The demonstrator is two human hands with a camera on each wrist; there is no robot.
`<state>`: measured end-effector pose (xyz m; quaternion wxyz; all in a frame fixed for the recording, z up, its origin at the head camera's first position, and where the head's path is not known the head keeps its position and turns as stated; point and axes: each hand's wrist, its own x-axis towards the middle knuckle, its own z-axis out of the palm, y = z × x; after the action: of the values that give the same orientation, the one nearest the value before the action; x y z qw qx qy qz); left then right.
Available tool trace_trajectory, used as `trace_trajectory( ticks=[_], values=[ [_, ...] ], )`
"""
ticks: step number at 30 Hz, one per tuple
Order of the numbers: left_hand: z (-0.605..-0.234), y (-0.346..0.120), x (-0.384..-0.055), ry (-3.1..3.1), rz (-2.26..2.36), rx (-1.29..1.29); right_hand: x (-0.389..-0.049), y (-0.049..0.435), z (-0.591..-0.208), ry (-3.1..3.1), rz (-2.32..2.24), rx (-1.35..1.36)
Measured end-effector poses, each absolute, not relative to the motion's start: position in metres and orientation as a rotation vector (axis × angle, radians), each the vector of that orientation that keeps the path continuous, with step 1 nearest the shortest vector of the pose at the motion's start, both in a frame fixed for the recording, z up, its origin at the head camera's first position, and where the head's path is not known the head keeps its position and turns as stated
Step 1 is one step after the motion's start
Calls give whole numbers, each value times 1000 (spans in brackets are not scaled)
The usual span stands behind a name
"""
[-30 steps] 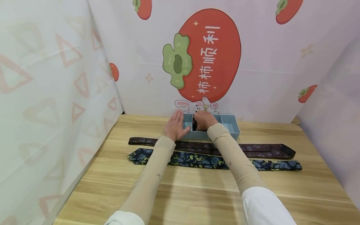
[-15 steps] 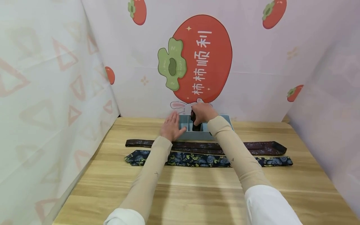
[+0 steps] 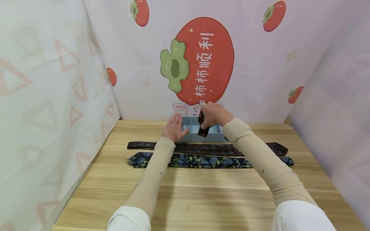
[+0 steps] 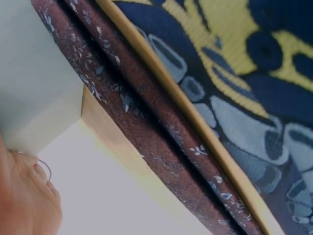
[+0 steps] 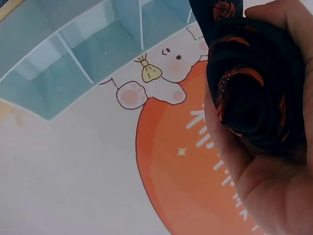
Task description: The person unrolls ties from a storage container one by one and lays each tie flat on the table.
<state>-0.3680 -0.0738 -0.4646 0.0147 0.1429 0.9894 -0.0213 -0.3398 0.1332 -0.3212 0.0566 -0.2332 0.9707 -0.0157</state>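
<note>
My right hand grips a rolled-up black necktie with an orange-red pattern, its short tail hanging over the box's front wall in the head view. The light blue divided box stands against the back wall. At its left end rests my left hand, fingers extended and thumb along the near corner. In front of the box lies a folded maroon floral necktie. Nearer still is a folded navy necktie with yellow and blue figures. My right hand and sleeve hide the box's right part.
All this stands on a wooden table. A white cloth backdrop with a large printed persimmon rises right behind the box. Another cloth wall borders the table on the left.
My right hand has lifted the rolled necktie up out of the box's compartment, and its tail has come loose. My left hand has stayed at the box's left end. The head view has shifted slightly.
</note>
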Motion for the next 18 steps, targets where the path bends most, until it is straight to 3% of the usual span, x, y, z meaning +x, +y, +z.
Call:
trace_trajectory(
  ticks=[7, 18],
  values=[
    [-469, -75, -370, 3084, -57, 445, -301, 146, -327, 2907, -165, -668],
    [-475, -76, -376, 3055, -50, 458, -232, 165, -370, 2784, -585, -386]
  ],
)
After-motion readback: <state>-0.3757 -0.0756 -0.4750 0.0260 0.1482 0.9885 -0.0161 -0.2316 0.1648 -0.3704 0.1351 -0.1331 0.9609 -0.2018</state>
